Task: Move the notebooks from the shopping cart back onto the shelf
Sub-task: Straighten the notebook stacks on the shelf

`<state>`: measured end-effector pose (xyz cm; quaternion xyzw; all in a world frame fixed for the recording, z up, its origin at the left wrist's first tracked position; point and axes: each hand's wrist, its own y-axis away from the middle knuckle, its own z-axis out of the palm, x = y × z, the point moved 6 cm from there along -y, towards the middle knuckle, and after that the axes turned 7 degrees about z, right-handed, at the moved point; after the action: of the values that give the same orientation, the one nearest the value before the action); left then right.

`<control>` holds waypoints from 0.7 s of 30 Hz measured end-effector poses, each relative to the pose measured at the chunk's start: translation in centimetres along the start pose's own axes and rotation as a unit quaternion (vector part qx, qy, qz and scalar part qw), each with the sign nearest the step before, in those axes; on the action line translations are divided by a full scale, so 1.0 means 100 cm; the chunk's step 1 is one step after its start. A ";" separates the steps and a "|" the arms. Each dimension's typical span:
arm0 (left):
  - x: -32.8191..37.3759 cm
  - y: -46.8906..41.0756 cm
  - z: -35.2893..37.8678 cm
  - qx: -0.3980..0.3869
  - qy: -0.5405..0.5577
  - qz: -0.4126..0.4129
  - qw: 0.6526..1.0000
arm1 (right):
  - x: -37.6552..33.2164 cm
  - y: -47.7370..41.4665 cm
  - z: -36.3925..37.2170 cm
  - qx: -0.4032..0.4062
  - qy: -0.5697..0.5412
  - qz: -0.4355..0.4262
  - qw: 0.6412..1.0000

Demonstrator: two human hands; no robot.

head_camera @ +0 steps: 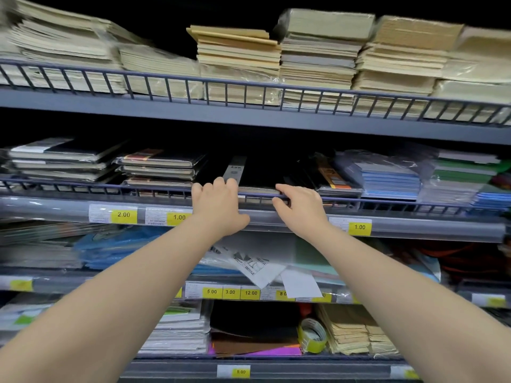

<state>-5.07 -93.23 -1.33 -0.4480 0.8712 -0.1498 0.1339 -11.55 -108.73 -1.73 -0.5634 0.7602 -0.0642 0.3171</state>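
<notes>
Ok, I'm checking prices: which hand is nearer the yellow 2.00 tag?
Left. The left hand, holding the black notebook at the shelf rail, is right of the 2.00 tag, beyond a 1.00 tag; the right hand holds the notebook's other end, farther right.

Notebook [258, 175] on shelf [414, 226], behind wire rail [83, 185], right of stack [160, 167].

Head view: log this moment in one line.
left hand grips black notebook | right hand pinches its edge | notebook over wire rail
</notes>
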 end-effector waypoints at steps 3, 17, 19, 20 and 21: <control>0.006 0.003 -0.002 0.010 0.005 0.011 1.000 | 0.006 0.003 -0.003 0.020 -0.009 0.003 1.000; 0.013 0.023 0.014 0.004 0.009 0.027 1.000 | -0.020 0.026 0.005 0.134 0.124 -0.104 0.978; 0.007 0.033 0.020 0.018 0.025 0.032 0.999 | -0.038 0.029 0.010 0.142 0.116 -0.155 0.971; 0.001 0.039 0.022 0.032 0.037 0.030 0.998 | -0.048 0.030 0.014 0.141 0.111 -0.178 0.968; -0.009 0.046 0.023 0.051 0.049 0.025 0.997 | -0.059 0.030 0.020 0.137 0.107 -0.197 0.965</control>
<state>-7.12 -90.31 -5.13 -0.4109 0.8789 -0.2123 0.1170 -11.92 -101.83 -2.23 -0.6429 0.6480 -0.2889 0.2889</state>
